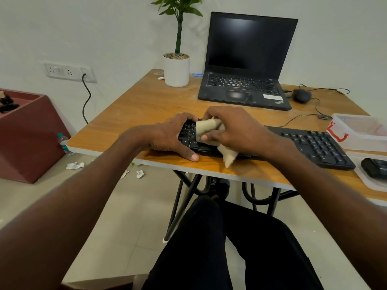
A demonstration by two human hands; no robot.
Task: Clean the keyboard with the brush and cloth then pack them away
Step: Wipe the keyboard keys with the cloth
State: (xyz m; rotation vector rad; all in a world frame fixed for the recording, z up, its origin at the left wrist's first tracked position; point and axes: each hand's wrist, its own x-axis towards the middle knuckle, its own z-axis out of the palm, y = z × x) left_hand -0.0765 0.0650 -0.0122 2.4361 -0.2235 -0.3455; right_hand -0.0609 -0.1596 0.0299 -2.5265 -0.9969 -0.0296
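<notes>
Nearest the camera, dark-trousered legs (219, 248) are seen under the table (129, 105), w/ both bare forearms stretched fwd over its near edge. The keyboard (314, 145), black, is laid along the front of the table, angled so its right end sits nearer the right side; its left end is covered by both hands. The left hand (173, 135) is pressed down on the keyboard's left end, fingers curled over the far edge and thumb flat on the wood at the near edge, so the board is gripped and steadied. The right hand (232, 128) is closed around a bunched beige cloth (207, 127), which is pushed onto the keys just beside the left hand; a loose tail of the cloth is hung out below the hand onto the table front. At the right edge, a clear plastic box (360, 130) w/ a red clip is stood just beyond the keyboard's right end, and a clear lid or tray holding a dark object (374, 167) is seen nearer; what that object is can't be told. Further back, an open laptop (247, 65) w/ a dark screen is placed, a wired mouse (301, 95) to its right, a potted plant (177, 68) to its left. On the floor at left, scraps of paper (75, 165), a bottle (63, 143) and a maroon box (27, 130) are seen; a wall socket (69, 71) is fixed behind.
</notes>
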